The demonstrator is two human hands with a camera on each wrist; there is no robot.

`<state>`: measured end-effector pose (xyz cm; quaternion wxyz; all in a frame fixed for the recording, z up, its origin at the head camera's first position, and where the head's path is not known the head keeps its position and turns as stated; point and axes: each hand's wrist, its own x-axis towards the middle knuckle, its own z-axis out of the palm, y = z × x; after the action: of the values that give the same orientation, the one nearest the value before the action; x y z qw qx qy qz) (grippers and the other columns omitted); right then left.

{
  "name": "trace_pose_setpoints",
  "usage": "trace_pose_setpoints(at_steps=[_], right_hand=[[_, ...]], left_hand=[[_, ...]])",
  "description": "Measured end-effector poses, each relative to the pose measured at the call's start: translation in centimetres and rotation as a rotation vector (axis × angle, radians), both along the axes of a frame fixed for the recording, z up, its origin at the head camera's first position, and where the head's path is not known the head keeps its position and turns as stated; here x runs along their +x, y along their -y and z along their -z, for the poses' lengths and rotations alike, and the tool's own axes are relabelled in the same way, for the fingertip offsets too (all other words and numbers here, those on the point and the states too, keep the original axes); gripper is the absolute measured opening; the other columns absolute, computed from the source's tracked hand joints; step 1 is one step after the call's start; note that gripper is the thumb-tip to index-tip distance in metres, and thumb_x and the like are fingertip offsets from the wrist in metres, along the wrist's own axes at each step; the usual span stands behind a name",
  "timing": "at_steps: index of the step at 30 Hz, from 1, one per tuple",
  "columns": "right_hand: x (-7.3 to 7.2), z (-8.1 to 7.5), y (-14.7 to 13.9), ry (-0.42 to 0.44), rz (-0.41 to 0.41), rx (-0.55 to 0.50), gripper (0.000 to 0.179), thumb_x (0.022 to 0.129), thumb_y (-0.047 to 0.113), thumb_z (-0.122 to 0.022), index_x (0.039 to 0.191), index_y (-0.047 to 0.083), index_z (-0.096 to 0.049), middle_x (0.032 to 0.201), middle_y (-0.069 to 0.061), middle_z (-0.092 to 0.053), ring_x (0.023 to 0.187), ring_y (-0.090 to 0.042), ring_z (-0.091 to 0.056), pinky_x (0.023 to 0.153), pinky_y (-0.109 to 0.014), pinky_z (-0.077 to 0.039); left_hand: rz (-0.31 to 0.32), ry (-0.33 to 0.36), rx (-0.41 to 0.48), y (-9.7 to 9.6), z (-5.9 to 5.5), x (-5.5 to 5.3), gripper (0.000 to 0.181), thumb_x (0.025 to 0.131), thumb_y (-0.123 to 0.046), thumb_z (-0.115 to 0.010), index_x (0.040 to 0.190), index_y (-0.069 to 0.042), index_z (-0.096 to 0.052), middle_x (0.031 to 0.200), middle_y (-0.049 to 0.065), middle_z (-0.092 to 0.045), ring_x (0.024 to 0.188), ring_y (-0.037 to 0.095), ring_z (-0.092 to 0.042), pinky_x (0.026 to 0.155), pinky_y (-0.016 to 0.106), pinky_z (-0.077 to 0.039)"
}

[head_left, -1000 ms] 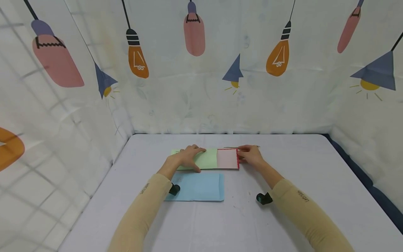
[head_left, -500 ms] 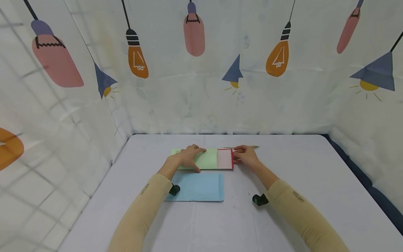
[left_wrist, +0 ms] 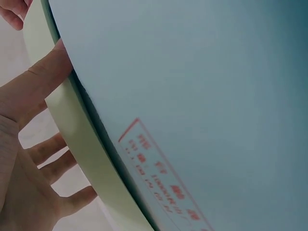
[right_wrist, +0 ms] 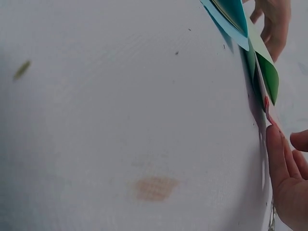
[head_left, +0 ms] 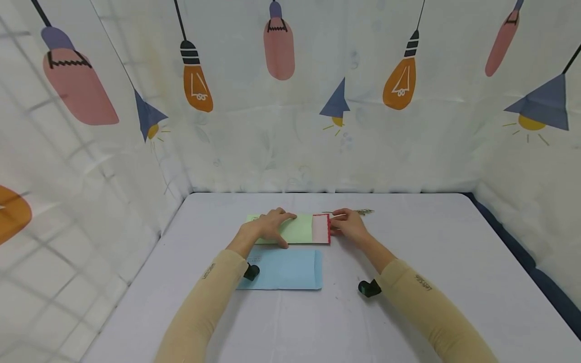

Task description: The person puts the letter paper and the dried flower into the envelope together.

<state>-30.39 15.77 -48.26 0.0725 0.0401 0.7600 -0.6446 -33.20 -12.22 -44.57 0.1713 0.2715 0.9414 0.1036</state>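
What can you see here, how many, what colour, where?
table: one, white, centre
curtain: one, off-white, behind and beside the table
printed lamps: nine, pink, orange, blue, on curtain
dark strip: one, navy, table's right edge
blue envelope: one, light blue, on table
green envelope: one, pale green, beyond the blue one
red-edged card: one, pale pink, partly inside green envelope
sprig: one, greenish, beyond the card's right end
wrist devices: two, black, one per wrist
sleeves: two, beige, foreground
left hand: one, bare, on green envelope
right hand: one, bare, at card's red edge
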Motion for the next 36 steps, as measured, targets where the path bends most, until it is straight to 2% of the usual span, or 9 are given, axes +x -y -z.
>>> trace_pose_setpoints(at_steps=[12,24,36], right_hand=[[-0.1,0.1,0.8,0.003,-0.018,-0.054,0.039,0.101,0.002,-0.064,0.137,-0.006,-0.052,0.121,-0.024,-0.065,0.099,-0.028,-0.07,0.082,-0.035,-0.059],[0.0,0.0,2.0,0.015,-0.036,-0.098,0.039,0.1,0.001,-0.065,0.137,-0.006,-0.053,0.124,-0.026,-0.066,0.097,-0.027,-0.071,0.08,-0.036,-0.06],[0.1,-0.2,3.1,0.029,-0.024,-0.094,0.038,0.099,-0.001,-0.065,0.136,-0.005,-0.054,0.123,-0.025,-0.068,0.098,-0.028,-0.072,0.08,-0.037,-0.06]], left_hand=[[-0.028,0.007,0.016,-0.2,0.0,0.1,0.091,0.08,-0.039,-0.089,0.157,-0.027,-0.042,0.154,0.011,-0.04,0.137,0.034,-0.04,0.108,0.063,-0.036],[-0.026,0.002,-0.011,-0.3,0.1,0.0,0.092,0.08,-0.042,-0.089,0.158,-0.026,-0.041,0.154,0.012,-0.04,0.138,0.033,-0.04,0.109,0.062,-0.035],[-0.027,0.019,-0.007,-0.2,0.0,-0.1,0.093,0.08,-0.042,-0.088,0.158,-0.026,-0.041,0.155,0.012,-0.039,0.139,0.034,-0.038,0.11,0.063,-0.033]])
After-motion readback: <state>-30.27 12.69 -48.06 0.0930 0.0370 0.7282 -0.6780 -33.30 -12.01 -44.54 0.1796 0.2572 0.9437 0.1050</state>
